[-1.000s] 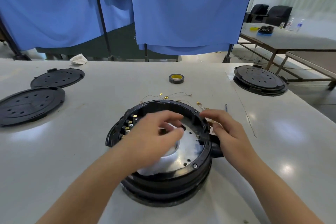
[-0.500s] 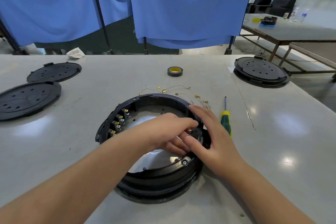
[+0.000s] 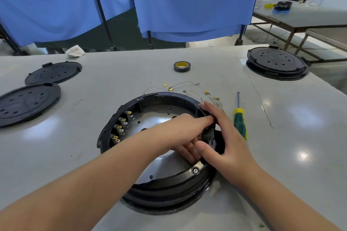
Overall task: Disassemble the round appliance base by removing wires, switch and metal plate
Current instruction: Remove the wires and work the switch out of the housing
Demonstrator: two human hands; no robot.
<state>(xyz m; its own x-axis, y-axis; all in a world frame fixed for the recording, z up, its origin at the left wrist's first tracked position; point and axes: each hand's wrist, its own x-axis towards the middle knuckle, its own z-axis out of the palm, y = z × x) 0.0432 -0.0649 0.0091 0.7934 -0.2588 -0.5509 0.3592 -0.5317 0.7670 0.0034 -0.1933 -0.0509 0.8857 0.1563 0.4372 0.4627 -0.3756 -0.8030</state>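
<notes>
Reaching into base (image 3: 157, 189) — both hands (image 3: 187, 131) (image 3: 225, 137) curled on switch (image 3: 209, 135).

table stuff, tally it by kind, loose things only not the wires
Round black appliance base being worked on: 1
Flat round black perforated covers, at left: 2
Closed round black appliance base, far right: 1
Roll of black tape with yellow core: 1
Green-and-yellow-handled screwdriver: 1
Crumpled white cloth, at the far edge: 1
Total: 7
</notes>
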